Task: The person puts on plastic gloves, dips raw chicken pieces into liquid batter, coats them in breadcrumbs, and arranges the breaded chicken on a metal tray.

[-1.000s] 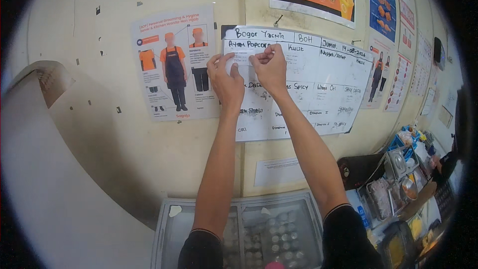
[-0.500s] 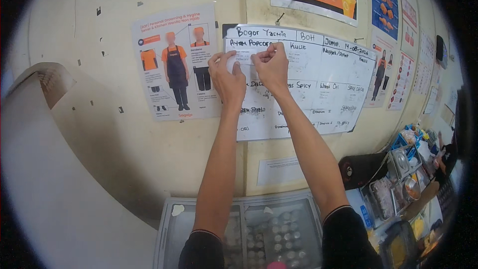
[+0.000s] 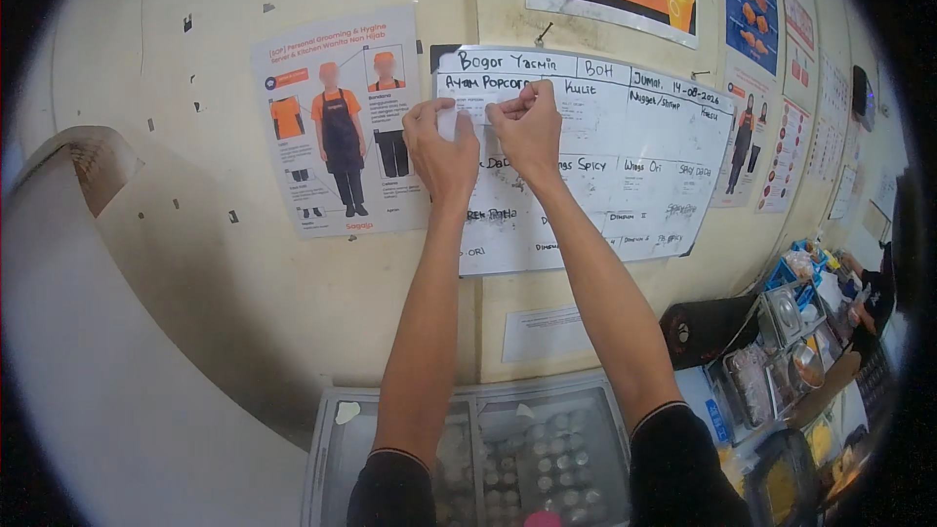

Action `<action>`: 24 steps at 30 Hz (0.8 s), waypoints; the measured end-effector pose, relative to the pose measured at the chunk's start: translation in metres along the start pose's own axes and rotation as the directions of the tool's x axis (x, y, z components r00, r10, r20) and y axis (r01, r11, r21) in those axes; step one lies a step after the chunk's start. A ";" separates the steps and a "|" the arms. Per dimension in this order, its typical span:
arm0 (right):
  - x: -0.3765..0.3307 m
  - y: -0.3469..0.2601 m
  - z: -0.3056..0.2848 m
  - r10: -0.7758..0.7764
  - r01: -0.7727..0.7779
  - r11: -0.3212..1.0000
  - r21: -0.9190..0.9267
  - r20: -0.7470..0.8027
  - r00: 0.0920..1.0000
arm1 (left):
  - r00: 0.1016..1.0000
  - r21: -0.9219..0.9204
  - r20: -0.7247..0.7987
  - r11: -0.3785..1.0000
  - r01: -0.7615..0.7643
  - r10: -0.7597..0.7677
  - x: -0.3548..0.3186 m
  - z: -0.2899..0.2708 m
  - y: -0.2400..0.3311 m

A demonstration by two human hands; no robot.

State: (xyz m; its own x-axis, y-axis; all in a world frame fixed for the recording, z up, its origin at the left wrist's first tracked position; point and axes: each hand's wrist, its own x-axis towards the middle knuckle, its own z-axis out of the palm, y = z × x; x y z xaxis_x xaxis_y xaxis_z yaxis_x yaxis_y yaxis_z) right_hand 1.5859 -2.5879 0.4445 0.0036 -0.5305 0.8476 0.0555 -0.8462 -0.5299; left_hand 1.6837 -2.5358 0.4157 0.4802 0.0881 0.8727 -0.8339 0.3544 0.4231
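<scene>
Chest freezer (image 3: 468, 410), glass lid: pale round items lying inside. Left hand (image 3: 441, 148) and right hand (image 3: 527, 129) pinching small white slip (image 3: 467, 109) against whiteboard (image 3: 625, 166), upper-left corner; bare wall spreading leftward.

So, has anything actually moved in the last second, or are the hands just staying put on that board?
Almost nothing has changed. Both hands stay raised at the top left of the whiteboard, the left hand and right hand still pinching a small white slip between them against the board. The picture shifts only slightly. The apron poster and the glass-topped freezer below are as before.
</scene>
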 end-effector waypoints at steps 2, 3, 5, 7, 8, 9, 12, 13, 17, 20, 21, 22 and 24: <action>0.000 -0.001 -0.001 -0.005 0.005 1.000 -0.001 0.001 1.000 | 1.000 0.029 -0.001 1.000 0.013 -0.013 0.002 0.001 0.000; 0.000 -0.001 -0.002 -0.008 0.008 1.000 -0.002 0.002 1.000 | 1.000 0.059 -0.001 0.998 0.026 -0.026 0.003 0.001 0.003; 0.001 0.000 -0.004 -0.010 0.010 1.000 -0.003 -0.006 1.000 | 0.993 0.010 0.053 0.995 0.101 -0.102 0.004 0.001 0.007; 0.001 -0.001 -0.004 -0.012 0.012 1.000 0.002 -0.010 1.000 | 0.979 -0.030 0.105 0.984 0.176 -0.172 0.006 0.000 0.002; 0.000 -0.001 -0.004 -0.006 0.006 1.000 0.013 -0.004 1.000 | 0.981 -0.040 0.101 0.984 0.172 -0.167 0.008 0.000 -0.001; 0.000 -0.002 -0.004 0.000 0.000 1.000 0.025 0.004 1.000 | 0.982 -0.049 0.095 0.985 0.167 -0.162 0.010 0.000 -0.004; -0.001 -0.007 -0.006 0.010 -0.010 0.999 -0.034 -0.004 1.000 | 0.978 -0.100 0.098 0.976 0.194 -0.185 0.016 0.001 -0.013; -0.002 -0.008 -0.007 0.010 -0.010 0.999 -0.033 -0.003 1.000 | 0.978 -0.099 0.097 0.976 0.195 -0.186 0.019 0.001 -0.016; -0.002 -0.008 -0.010 0.025 -0.025 0.998 -0.061 -0.006 1.000 | 0.923 -0.205 0.189 0.905 0.372 -0.337 0.024 0.003 -0.021; 0.002 0.001 -0.012 0.010 -0.012 0.999 -0.041 -0.036 0.999 | 0.895 -0.236 0.226 0.870 0.433 -0.384 0.023 0.006 -0.019; 0.002 0.000 -0.011 0.002 -0.004 1.000 -0.026 -0.054 0.999 | 0.891 -0.217 0.224 0.871 0.440 -0.394 0.023 0.006 -0.021; 0.003 0.000 -0.010 0.001 -0.002 1.000 -0.023 -0.055 0.999 | 0.893 -0.217 0.223 0.873 0.437 -0.392 0.024 0.006 -0.023; 0.003 -0.004 -0.006 0.017 -0.018 1.000 -0.012 -0.099 0.995 | 0.935 -0.230 0.198 0.914 0.335 -0.294 0.025 0.004 -0.025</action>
State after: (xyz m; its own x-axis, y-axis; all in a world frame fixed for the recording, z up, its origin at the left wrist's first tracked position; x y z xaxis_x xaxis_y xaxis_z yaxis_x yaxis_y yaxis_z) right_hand 1.5800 -2.5859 0.4491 -0.0944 -0.5471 0.8317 0.0434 -0.8369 -0.5456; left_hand 1.7150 -2.5460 0.4276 0.6403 -0.2056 0.7401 -0.5383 0.5672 0.6233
